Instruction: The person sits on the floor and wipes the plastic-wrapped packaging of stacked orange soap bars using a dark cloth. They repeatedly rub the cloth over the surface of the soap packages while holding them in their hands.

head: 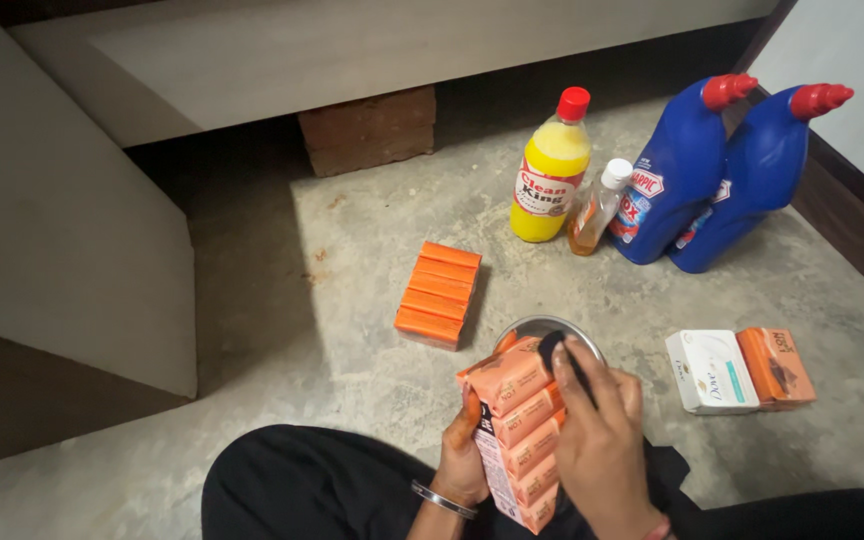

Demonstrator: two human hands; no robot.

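Note:
My left hand point(460, 455) grips the left side of a shrink-wrapped pack of orange soap boxes point(515, 420) held upright over my lap. Across the pack's right side lies my right hand point(600, 440), its fingers pressed on the top of the wrap. Just behind the pack a round steel bowl point(552, 327) sits on the concrete floor, partly hidden by the soaps.
A second stack of orange soap bars point(438, 294) lies on the floor ahead. A white soap box point(710, 371) and an orange soap box point(776, 366) lie to the right. Farther back stand a yellow bottle point(550, 170), a small amber bottle point(597, 210), two blue bottles point(717, 170) and a brick point(369, 128).

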